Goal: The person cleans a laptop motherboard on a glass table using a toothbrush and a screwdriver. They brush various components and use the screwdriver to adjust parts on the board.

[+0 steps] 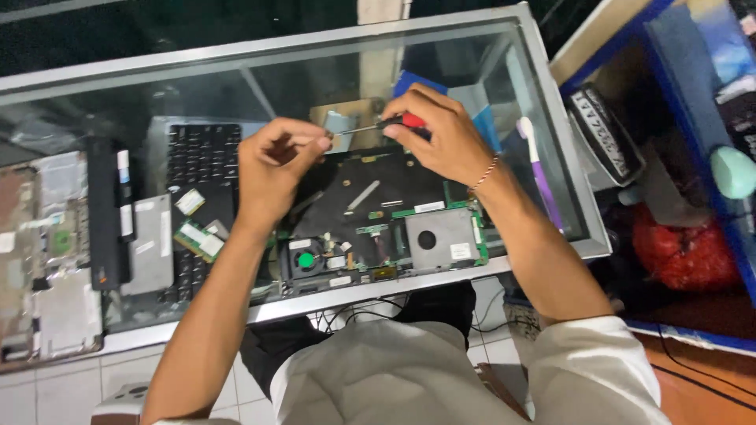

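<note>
Screwdriver (386,124), red-and-black handle with a thin metal shaft, held level above the opened laptop base (378,212) on the glass counter (543,102).

Head view: right hand (441,134) wraps the handle; left hand (276,161) pinches narrow at the shaft tip, whether on a screw I cannot tell. Tool likely light and stiff; best taken by the handle. The exposed circuit board with its fan (307,260) looks fragile, so hold by its edges. Memory modules (198,236) rest on a loose keyboard (201,157) to the left; a purple toothbrush (539,169) lies right.
</note>
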